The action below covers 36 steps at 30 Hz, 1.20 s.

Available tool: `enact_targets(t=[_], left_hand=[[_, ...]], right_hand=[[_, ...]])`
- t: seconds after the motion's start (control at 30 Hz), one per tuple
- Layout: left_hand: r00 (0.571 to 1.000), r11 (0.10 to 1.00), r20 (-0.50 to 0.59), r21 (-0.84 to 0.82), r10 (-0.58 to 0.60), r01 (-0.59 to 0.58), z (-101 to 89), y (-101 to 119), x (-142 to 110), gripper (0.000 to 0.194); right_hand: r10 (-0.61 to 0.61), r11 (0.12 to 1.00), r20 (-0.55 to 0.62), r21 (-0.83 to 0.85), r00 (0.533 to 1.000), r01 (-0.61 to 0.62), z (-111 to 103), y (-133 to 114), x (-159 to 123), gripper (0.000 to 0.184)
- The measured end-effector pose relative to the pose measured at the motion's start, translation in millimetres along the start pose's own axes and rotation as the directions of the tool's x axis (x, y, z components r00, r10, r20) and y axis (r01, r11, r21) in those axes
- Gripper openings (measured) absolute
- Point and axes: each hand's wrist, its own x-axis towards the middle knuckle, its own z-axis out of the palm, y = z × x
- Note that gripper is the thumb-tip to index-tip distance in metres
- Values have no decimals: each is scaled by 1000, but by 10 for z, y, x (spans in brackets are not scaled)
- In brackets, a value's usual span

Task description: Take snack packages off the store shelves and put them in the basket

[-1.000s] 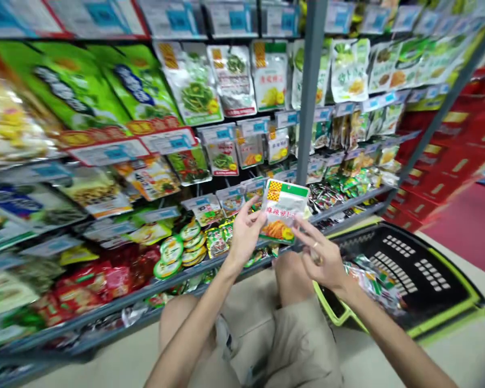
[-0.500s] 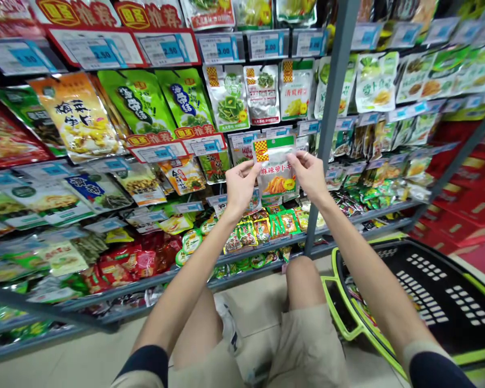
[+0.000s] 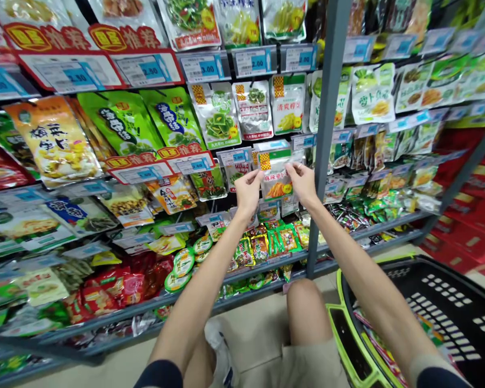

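Between my two hands is a silver-and-green food pouch with a yellow checkered corner and a picture of orange strips. My left hand pinches its left edge, and my right hand pinches its right edge. The pouch is upright, facing me, right at the rack's hanging row just under a price tag. Whether it touches the hook behind it is hidden. Similar pouches hang just above, among them a white-and-green pouch.
A grey rack post rises right of my hands. At lower right stands a black basket with a lime-green rim and packets inside. Small packets lie on the lower shelf, and red boxes are stacked at far right.
Both hands have moved the pouch forward, closer to the rack's hanging row. The camera view has shifted, so the upper shelves sit lower in the picture.
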Motion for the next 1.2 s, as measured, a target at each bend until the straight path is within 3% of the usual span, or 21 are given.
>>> enact_targets(t=[0.13, 0.33, 0.5, 0.73, 1.03, 1.2], left_hand=[[999, 998, -24, -45, 31, -32, 103, 130, -13, 31], [994, 996, -107, -80, -35, 27, 217, -8, 152, 30], [993, 998, -104, 13, -61, 62, 184, -39, 227, 35], [990, 997, -127, 52, -57, 64, 88, -117, 266, 28], [989, 987, -134, 137, -60, 79, 82, -310, 345, 23], [995, 987, -100, 161, -12, 28, 95, -234, 297, 31]], right_hand=[[-32, 999, -24, -40, 999, 31, 3, -174, 83, 54], [36, 996, -27, -79, 999, -38, 73, -164, 314, 58], [20, 989, -21, -146, 1000, -23, 48, -82, 346, 56], [61, 960, 29, -276, 998, -51, 26, -17, 346, 46], [46, 987, 144, -156, 989, -23, 52, 172, 525, 55], [79, 972, 20, -224, 997, -73, 63, 189, 445, 75]])
